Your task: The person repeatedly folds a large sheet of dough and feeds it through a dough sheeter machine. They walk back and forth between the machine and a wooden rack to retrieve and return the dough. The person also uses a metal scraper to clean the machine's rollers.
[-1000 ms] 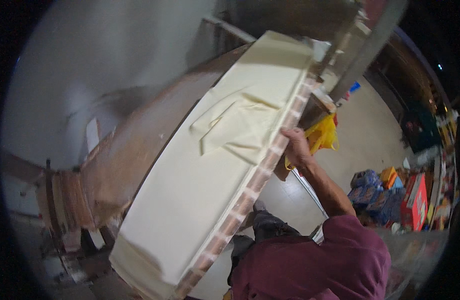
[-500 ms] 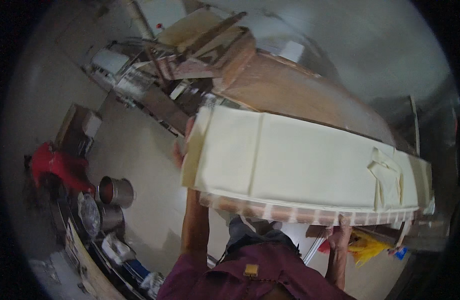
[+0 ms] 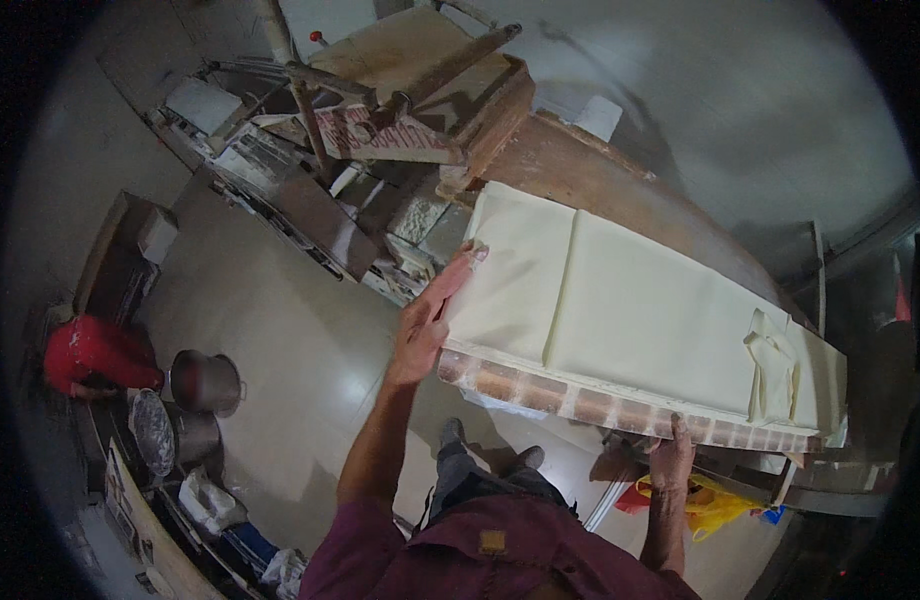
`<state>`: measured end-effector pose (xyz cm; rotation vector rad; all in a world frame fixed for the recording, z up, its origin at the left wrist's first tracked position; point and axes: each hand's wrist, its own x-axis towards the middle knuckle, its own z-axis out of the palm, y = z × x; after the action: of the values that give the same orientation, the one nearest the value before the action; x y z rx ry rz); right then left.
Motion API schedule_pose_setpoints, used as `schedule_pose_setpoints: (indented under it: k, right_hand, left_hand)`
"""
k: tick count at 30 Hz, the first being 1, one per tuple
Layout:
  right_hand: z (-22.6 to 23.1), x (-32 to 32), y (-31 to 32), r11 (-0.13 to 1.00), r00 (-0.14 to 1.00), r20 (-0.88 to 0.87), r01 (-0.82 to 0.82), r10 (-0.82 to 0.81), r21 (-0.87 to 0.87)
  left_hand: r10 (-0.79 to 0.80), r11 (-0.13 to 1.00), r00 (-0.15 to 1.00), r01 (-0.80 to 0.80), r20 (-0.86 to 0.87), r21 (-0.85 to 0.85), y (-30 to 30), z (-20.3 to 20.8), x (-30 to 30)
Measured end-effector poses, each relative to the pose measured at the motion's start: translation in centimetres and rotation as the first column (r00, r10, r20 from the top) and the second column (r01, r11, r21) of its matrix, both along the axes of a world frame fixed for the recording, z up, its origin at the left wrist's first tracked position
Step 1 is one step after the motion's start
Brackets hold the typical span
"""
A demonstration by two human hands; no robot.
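Observation:
A long, pale cream sheet that looks like dough (image 3: 660, 310) lies on a brown wooden board (image 3: 540, 395) whose near edge has whitish bands. A crosswise ridge and a crumpled, folded patch near the right end mark the sheet. My left hand (image 3: 425, 325) closes around the board's left end, its whitened fingertips at the sheet's edge. Underneath the near edge, toward the right, my right hand (image 3: 672, 458) grips the board with its thumb up against the banded rim. Most of its fingers are hidden below.
Beyond the board stands a wooden trough (image 3: 620, 190), with a dusty machine frame (image 3: 300, 190) to its left. Metal pots (image 3: 205, 382) and a red object (image 3: 100, 355) are at the left. A yellow bag (image 3: 715, 505) lies low at the right.
The left end of the board and sheet has shifted right and away from the left-hand pots. My left hand, partly hidden behind the sheet before, now shows at its end. My right hand keeps its grip.

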<state>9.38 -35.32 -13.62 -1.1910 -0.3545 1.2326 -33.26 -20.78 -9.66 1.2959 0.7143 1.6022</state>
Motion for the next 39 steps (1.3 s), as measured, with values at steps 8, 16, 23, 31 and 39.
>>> schedule_pose_setpoints:
  k: [8,16,23,31,39]
  right_hand:
    - [1.2,-1.3,1.9,0.994,0.994,0.034,0.107,-0.106,-0.012]
    - [1.7,-1.9,3.9,0.994,0.998,0.021,-0.052,0.054,-0.092]
    - [1.2,-1.5,4.3,0.986,0.994,0.007,-0.104,0.106,-0.131]
    - [-0.8,-7.1,6.9,0.935,0.935,0.050,-0.352,0.350,0.048]
    - [0.1,-7.6,6.8,0.937,0.938,-0.052,-0.338,0.343,0.089]
  left_hand:
    - [0.216,0.954,0.959,-0.167,0.182,-0.248,2.3,2.5,1.6]
    - [0.758,0.647,0.642,-0.715,0.117,-0.266,7.6,-3.3,1.6]
    - [0.226,0.816,0.693,0.248,0.684,-0.521,4.1,-6.9,2.9]
    - [0.573,0.800,0.814,-0.531,0.095,-0.280,6.5,-6.3,2.7]
    - [0.494,0.852,0.818,-0.523,-0.295,-0.023,4.8,-0.6,3.0]
